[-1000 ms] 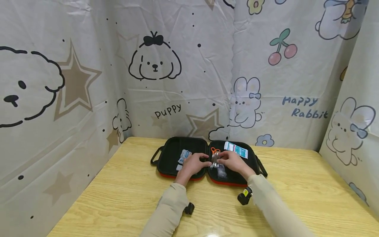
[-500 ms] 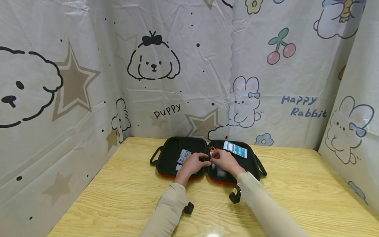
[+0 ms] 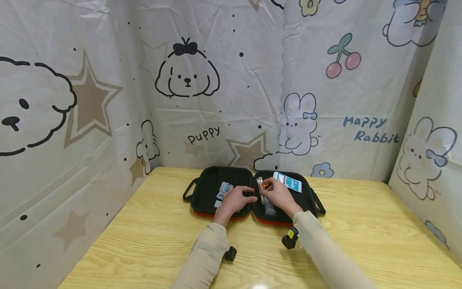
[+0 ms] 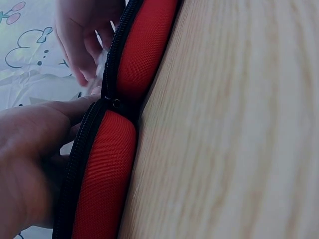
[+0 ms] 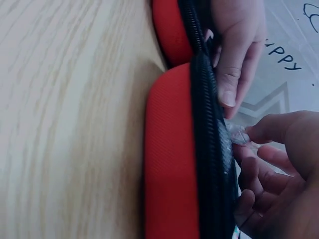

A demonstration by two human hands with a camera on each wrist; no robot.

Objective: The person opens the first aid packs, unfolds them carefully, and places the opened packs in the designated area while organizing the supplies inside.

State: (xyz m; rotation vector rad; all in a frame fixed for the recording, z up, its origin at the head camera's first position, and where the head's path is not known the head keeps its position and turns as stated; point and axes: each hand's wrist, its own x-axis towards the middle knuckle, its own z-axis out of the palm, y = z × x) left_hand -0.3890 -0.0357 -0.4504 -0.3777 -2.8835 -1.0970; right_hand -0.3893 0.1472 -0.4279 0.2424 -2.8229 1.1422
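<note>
A black case with red outer sides (image 3: 200, 200) lies unfolded on the table. In its right half, my right hand (image 3: 279, 194) pinches a slim clear packet of cotton swabs (image 3: 260, 184) between thumb and fingers; the right wrist view shows its crinkled clear plastic (image 5: 238, 133). My left hand (image 3: 235, 200) reaches over the left half with thumb and forefinger extended apart toward the hinge, nothing visible between them. Blue-and-white packets (image 3: 224, 190) lie beside it. Orange-handled scissors (image 3: 266, 185) are mostly hidden behind my right hand.
A teal-and-white packet (image 3: 288, 182) lies at the back of the case's right half. Nearer the front sits a clear crumpled bag (image 3: 269, 209). Handles stick out at both sides of the case. A printed curtain (image 3: 216, 108) stands behind the wooden table (image 3: 151, 233).
My right hand has moved left, then slightly back to the right. The swab packet now reaches farther back, beside the scissors. My left hand has stayed almost still.
</note>
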